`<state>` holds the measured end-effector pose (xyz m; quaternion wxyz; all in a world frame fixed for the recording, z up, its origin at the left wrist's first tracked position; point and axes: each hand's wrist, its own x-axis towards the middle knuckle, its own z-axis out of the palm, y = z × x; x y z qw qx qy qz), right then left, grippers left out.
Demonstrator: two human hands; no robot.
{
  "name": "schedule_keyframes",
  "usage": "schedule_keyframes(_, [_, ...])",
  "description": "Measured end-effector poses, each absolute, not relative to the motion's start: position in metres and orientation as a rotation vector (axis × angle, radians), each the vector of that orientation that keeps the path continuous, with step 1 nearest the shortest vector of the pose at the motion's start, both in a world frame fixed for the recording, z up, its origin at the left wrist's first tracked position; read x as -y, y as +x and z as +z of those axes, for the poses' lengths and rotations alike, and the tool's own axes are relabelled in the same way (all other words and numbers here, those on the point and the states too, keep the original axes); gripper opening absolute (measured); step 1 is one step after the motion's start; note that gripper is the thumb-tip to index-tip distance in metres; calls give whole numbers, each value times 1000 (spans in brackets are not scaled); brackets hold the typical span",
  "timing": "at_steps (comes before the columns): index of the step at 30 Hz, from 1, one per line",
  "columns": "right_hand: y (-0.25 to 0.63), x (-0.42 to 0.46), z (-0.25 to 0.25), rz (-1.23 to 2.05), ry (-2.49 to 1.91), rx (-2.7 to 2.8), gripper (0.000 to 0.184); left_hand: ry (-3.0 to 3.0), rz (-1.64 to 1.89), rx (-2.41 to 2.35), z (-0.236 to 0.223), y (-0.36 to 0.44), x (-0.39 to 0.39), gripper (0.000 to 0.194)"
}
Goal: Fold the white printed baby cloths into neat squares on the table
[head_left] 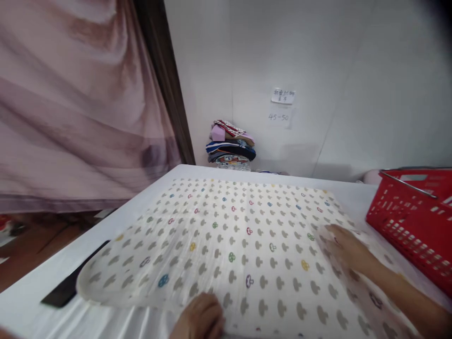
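A cream cloth [240, 230] printed with grey and coloured mushrooms lies spread over the white table, with a rounded corner at the near left. At its near edge my left hand [199, 316] has curled fingers closed on the fabric; the fingertips are partly hidden. My right hand [344, 247] rests on the right part of the same cloth, fingers stretched out and somewhat blurred. The fabric under that hand looks smeared by motion. Faint creases run through the cloth on its left side.
A red plastic basket [416, 221] stands at the table's right side. Beneath the cloth's left corner lies a dark flat strip [74, 278]. Folded clothes [231, 146] are stacked beyond the far edge. A pink curtain [81, 103] hangs left; paper notes [282, 96] are on the wall.
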<state>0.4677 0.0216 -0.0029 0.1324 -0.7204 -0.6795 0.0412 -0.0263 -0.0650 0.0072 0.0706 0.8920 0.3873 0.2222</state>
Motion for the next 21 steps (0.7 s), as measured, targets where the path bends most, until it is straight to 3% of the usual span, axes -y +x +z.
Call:
schedule_keyframes(6, [314, 8, 15, 531, -1671, 2373, 55, 2405, 549, -2063, 22, -91, 59, 26])
schedule_keyframes(11, [231, 13, 24, 516, -1364, 2574, 59, 1853, 473, -2723, 31, -146, 59, 25])
schedule_keyframes(21, [186, -4, -22, 407, -1330, 2732, 63, 948, 813, -2879, 31, -202, 49, 54])
